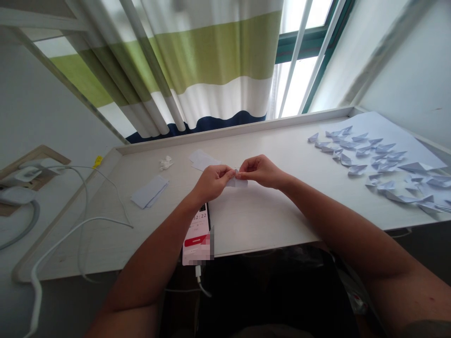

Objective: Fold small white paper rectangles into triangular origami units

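Note:
Between my two hands, above the middle of the white table, is a small piece of folded white paper (pixel 241 183). My left hand (pixel 213 182) pinches it on the left between thumb and fingers. From the right, my right hand (pixel 261 172) pinches its upper edge, fingertips close to those of the left. The fingers partly cover the paper, so its exact folds cannot be made out. Just beyond my left hand lie loose white paper sheets (pixel 202 159). A phone (pixel 196 234) showing a timer rests under my left forearm at the table's front edge.
Many folded paper pieces (pixel 359 152) spread over the right of the table (pixel 268 220), some on a large white sheet (pixel 394 126). To the left are a stack of paper slips (pixel 151 191), crumpled paper (pixel 166 163) and white cables (pixel 81 230). A raised rim borders the back.

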Tool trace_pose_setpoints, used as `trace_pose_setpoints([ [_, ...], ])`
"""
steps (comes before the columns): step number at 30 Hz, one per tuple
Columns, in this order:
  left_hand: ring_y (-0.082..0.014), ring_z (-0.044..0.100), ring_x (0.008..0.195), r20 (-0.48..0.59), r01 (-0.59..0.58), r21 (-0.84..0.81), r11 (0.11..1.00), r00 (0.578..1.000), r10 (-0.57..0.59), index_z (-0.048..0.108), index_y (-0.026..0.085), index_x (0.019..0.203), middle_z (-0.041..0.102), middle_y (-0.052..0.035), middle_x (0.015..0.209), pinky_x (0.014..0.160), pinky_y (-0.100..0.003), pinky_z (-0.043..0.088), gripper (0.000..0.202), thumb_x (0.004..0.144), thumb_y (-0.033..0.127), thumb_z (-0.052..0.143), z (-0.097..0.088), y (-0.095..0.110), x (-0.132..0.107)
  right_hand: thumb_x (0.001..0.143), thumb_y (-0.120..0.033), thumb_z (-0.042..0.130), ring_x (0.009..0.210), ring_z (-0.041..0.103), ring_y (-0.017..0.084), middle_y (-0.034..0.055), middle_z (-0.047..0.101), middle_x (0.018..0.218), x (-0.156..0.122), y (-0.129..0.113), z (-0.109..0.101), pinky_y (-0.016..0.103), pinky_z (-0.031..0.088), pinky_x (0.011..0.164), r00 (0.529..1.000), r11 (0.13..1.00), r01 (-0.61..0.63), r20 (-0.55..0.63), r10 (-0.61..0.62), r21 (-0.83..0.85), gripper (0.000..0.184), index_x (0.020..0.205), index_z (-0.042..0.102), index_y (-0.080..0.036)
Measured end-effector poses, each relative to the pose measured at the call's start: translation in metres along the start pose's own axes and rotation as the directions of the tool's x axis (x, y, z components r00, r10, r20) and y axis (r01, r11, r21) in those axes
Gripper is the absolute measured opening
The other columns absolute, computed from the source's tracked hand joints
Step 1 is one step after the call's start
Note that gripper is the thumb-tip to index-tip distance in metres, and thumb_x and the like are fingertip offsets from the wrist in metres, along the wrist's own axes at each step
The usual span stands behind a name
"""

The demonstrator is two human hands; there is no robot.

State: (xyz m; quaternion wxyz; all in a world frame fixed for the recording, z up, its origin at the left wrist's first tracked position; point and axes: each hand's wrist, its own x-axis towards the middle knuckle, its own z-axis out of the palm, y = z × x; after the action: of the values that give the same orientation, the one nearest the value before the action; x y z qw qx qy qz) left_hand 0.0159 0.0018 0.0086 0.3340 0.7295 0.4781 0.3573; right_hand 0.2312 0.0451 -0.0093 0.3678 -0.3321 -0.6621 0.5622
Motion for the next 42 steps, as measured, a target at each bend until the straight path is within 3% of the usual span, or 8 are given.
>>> trace_pose_setpoints([
  [5, -0.0185, 0.067, 0.065, 0.076, 0.062, -0.131, 0.989, 0.996, -0.053, 0.083, 0.017, 0.1, 0.079, -0.0069, 0.076, 0.062, -0.029, 0.047, 0.039, 0.091, 0.055, 0.078, -0.005, -0.005, 0.0, 0.065, -0.049, 0.1, 0.066, 0.064, 0.015, 0.0031, 0.074, 0.071, -0.001, 0.003, 0.005, 0.029, 0.05, 0.06, 0.999, 1.0, 0.012, 0.049, -0.012, -0.006, 0.041, 0.07, 0.074, -0.017],
  [9, -0.0203, 0.072, 0.074, 0.043, 0.025, -0.139, 0.99, 0.999, -0.02, 0.083, 0.017, 0.093, 0.082, -0.0088, 0.085, 0.067, -0.03, 0.052, 0.037, 0.089, 0.053, 0.08, -0.006, -0.007, 0.0, 0.068, -0.049, 0.098, 0.066, 0.063, 0.015, 0.002, 0.072, 0.072, -0.002, 0.006, 0.007, 0.029, 0.051, 0.059, 0.998, 0.998, 0.037, 0.057, -0.034, -0.057, 0.042, 0.074, 0.072, -0.018],
  [12, -0.0212, 0.073, 0.077, -0.05, 0.015, -0.131, 0.991, 0.999, -0.022, 0.082, 0.016, 0.093, 0.082, -0.0093, 0.087, 0.069, -0.032, 0.053, 0.038, 0.089, 0.053, 0.08, -0.006, -0.007, 0.001, 0.07, -0.046, 0.099, 0.077, 0.068, 0.017, 0.0024, 0.073, 0.086, -0.003, 0.006, 0.006, 0.034, 0.061, 0.071, 0.988, 0.985, 0.154, 0.039, -0.151, -0.08, 0.042, 0.087, 0.071, -0.019],
  [16, -0.022, 0.074, 0.078, -0.098, 0.024, -0.149, 0.989, 0.994, -0.039, 0.081, 0.016, 0.093, 0.082, -0.0101, 0.088, 0.071, -0.033, 0.055, 0.043, 0.086, 0.058, 0.083, -0.008, -0.009, 0.002, 0.08, -0.039, 0.093, 0.097, 0.07, 0.021, 0.0064, 0.07, 0.11, -0.005, 0.006, 0.005, 0.039, 0.065, 0.083, 0.934, 0.912, 0.348, 0.159, -0.319, -0.217, 0.032, 0.103, 0.078, -0.023],
  [21, -0.0225, 0.074, 0.077, -0.1, 0.05, -0.174, 0.984, 0.993, -0.068, 0.081, 0.015, 0.095, 0.082, -0.0107, 0.088, 0.068, -0.033, 0.055, 0.045, 0.086, 0.059, 0.084, -0.009, -0.011, 0.003, 0.092, -0.037, 0.084, 0.096, 0.069, 0.021, 0.0078, 0.069, 0.112, -0.004, 0.012, 0.003, 0.039, 0.064, 0.083, 0.876, 0.815, 0.479, 0.244, -0.417, -0.326, 0.02, 0.109, 0.084, -0.027],
  [30, -0.02, 0.074, 0.073, -0.038, 0.085, -0.338, 0.937, 0.994, -0.104, 0.077, 0.014, 0.094, 0.082, -0.009, 0.085, 0.066, -0.031, 0.057, 0.045, 0.081, 0.055, 0.09, -0.008, -0.015, 0.006, 0.104, -0.038, 0.071, 0.084, 0.068, 0.019, 0.0081, 0.072, 0.106, 0.0, 0.018, 0.002, 0.036, 0.061, 0.078, 0.851, 0.736, 0.52, 0.185, -0.492, -0.432, 0.021, 0.092, 0.075, -0.021],
  [37, -0.0257, 0.081, 0.075, 0.144, 0.192, -0.474, 0.859, 0.98, -0.139, 0.062, 0.017, 0.106, 0.084, -0.0113, 0.085, 0.071, -0.035, 0.06, 0.058, 0.077, 0.054, 0.096, -0.011, -0.009, 0.004, 0.109, -0.042, 0.061, 0.085, 0.068, 0.019, 0.0059, 0.071, 0.099, -0.001, 0.016, 0.006, 0.036, 0.062, 0.077, 0.833, 0.736, 0.525, 0.08, -0.548, -0.427, 0.025, 0.092, 0.062, -0.023],
  [42, -0.0246, 0.081, 0.079, 0.101, 0.152, -0.461, 0.874, 0.988, -0.119, 0.059, 0.018, 0.104, 0.084, -0.0084, 0.086, 0.072, -0.032, 0.059, 0.055, 0.078, 0.049, 0.096, -0.007, -0.01, 0.004, 0.107, -0.049, 0.061, 0.08, 0.067, 0.02, 0.0048, 0.071, 0.09, -0.002, 0.015, 0.007, 0.037, 0.06, 0.075, 0.869, 0.771, 0.451, 0.025, -0.494, -0.449, 0.031, 0.09, 0.061, -0.023],
])
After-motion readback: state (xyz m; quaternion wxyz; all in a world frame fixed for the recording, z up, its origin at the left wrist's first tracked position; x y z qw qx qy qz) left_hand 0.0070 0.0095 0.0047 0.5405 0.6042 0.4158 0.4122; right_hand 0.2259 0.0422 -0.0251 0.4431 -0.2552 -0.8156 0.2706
